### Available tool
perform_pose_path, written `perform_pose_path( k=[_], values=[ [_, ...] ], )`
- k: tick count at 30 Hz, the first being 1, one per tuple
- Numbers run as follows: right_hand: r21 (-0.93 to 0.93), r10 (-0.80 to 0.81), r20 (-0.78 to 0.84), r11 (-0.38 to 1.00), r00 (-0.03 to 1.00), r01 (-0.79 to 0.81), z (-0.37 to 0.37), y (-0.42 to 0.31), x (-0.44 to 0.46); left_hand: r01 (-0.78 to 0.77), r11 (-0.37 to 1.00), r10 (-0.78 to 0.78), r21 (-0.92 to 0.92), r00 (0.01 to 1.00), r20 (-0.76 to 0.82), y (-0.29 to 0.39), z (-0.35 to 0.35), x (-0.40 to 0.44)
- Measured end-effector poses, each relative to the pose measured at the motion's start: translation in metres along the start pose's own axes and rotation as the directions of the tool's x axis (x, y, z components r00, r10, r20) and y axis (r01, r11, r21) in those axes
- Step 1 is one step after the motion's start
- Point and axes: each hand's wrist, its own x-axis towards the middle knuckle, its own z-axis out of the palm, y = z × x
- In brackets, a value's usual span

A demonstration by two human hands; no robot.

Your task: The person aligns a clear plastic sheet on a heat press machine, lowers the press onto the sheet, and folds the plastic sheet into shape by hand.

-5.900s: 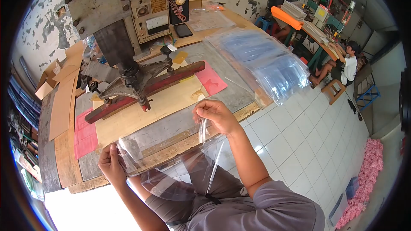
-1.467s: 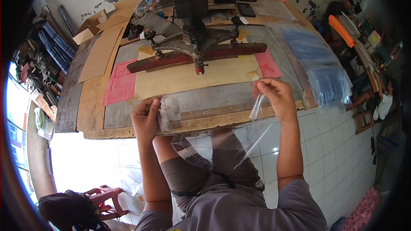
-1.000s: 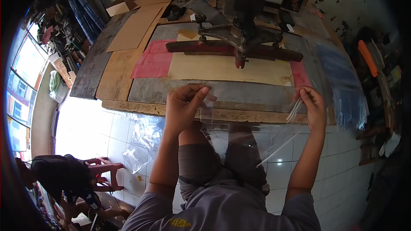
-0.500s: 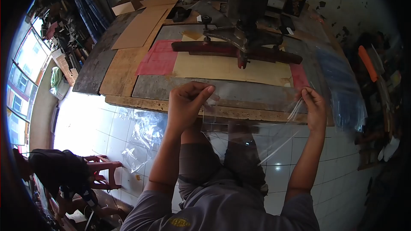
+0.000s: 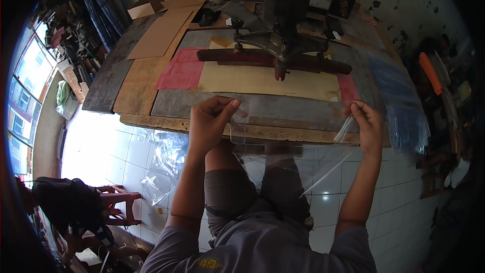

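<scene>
Well apart, the left hand (image 5: 208, 125) and right hand (image 5: 369, 125) pinch clear plastic (image 5: 283, 161) (legs (image 5: 222, 164) showing through) beside the worktable (image 5: 161, 124).

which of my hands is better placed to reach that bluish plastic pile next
Probably your right hand: it's near the bluish plastic pile; your left hand is farther off. Both hold clear plastic.

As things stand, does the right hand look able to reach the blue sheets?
Probably yes: the right hand is close beside the blue sheets, with nothing visible between them. But it pinches the clear film, so likely must let go before grasping.
</scene>
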Motion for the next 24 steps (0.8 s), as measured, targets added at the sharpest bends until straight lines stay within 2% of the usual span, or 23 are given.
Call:
perform_pose_path(
  k=[2, 5, 9, 13, 14, 17, 20, 24],
  values=[
    [0.002, -0.008, 0.020, 1.000, 1.000, 0.008, 0.003, -0.001, 0.000, -0.012, 1.000, 0.012, -0.002, 1.000, -0.014, -0.005, -0.003, 0.001],
    [-0.036, -0.011, 0.046, 0.999, 0.999, 0.012, 0.006, -0.004, 0.001, 0.036, 0.995, -0.031, 0.093, 0.998, -0.050, -0.019, -0.011, 0.007],
    [-0.064, -0.013, 0.095, 0.998, 0.995, 0.019, 0.010, -0.004, 0.002, 0.045, 0.996, -0.040, 0.076, 0.997, -0.064, -0.035, -0.013, 0.016],
    [-0.096, -0.064, 0.213, 0.992, 0.975, 0.086, 0.013, -0.008, 0.002, 0.027, 1.000, -0.026, 0.011, 0.999, -0.042, -0.052, -0.016, 0.024],
    [-0.097, -0.022, 0.282, 0.994, 0.959, 0.051, 0.010, -0.007, 0.002, 0.034, 0.998, -0.031, 0.058, 0.998, -0.048, -0.055, -0.018, 0.026],
    [-0.152, -0.181, 0.361, 0.956, 0.915, 0.249, 0.011, 0.002, 0.006, 0.032, 0.981, -0.018, 0.189, 0.997, -0.078, -0.050, -0.016, 0.025],
    [-0.250, -0.123, 0.433, 0.935, 0.893, 0.251, 0.002, 0.000, 0.008, 0.022, 0.989, -0.010, 0.148, 0.997, -0.076, -0.054, -0.014, 0.025],
    [-0.283, -0.206, 0.480, 0.884, 0.853, 0.372, -0.003, -0.002, 0.010, 0.019, 0.996, -0.011, 0.090, 0.996, -0.089, -0.057, -0.012, 0.023]
  ],
)
